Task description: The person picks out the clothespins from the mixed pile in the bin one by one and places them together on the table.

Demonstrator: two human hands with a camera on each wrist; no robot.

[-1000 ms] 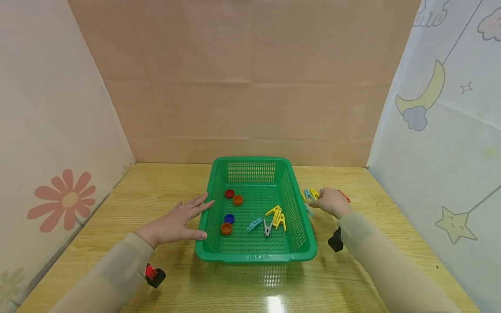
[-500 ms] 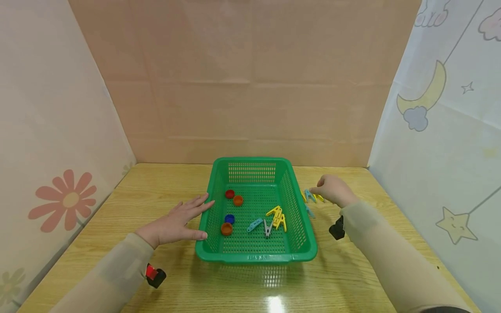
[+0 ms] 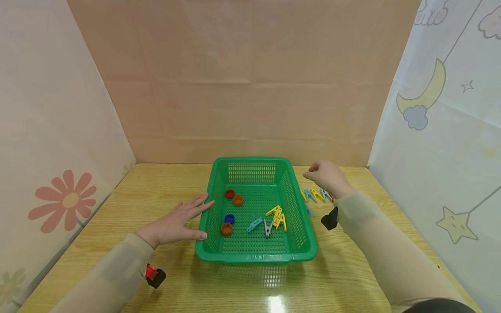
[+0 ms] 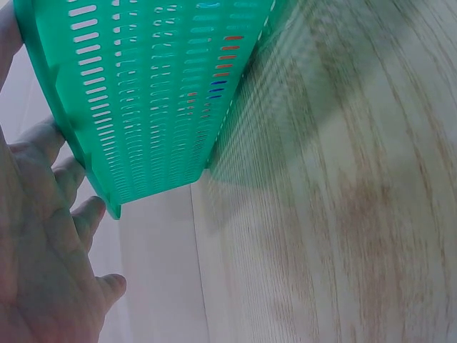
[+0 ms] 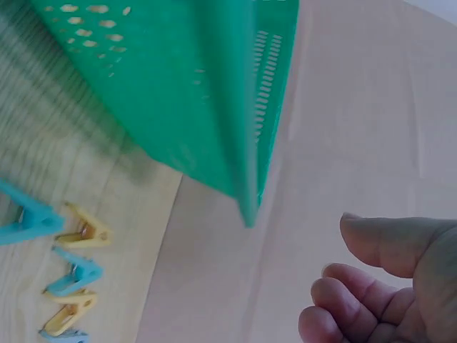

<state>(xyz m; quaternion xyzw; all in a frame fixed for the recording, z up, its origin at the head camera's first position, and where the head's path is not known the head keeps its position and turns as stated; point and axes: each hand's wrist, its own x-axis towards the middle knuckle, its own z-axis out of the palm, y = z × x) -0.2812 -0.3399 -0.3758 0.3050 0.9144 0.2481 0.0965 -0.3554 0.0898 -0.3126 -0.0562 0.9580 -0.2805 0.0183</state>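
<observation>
My left hand (image 3: 176, 221) rests at the left rim of a green plastic basket (image 3: 256, 257), fingers spread and straight. In the left wrist view, its fingertips lie along that rim. My right hand (image 3: 328, 177) hovers beyond the basket's right side, above and behind a short row of clothespins. In the right wrist view, the thumb (image 5: 393, 239) stands apart from loosely curled fingers with nothing between them. The row includes a blue clothespin (image 3: 309, 195), a yellow clothespin (image 3: 317, 194) and a pale blue clothespin (image 3: 325, 194); another blue clothespin (image 3: 309, 211) lies nearer.
Inside the basket lie yellow clothespins (image 3: 277, 217), a grey clothespin (image 3: 268, 228), a blue clothespin (image 3: 255, 224), and several bottle caps, among them a red cap (image 3: 229, 194) and a dark blue cap (image 3: 229, 218). Something red (image 3: 333, 198) shows partly beside my right wrist. Papered walls enclose the wooden table (image 3: 168, 178).
My right hand has lifted off the clothespins and shifted toward the back, uncovering the yellow and pale blue ones. My left hand and the basket stay put.
</observation>
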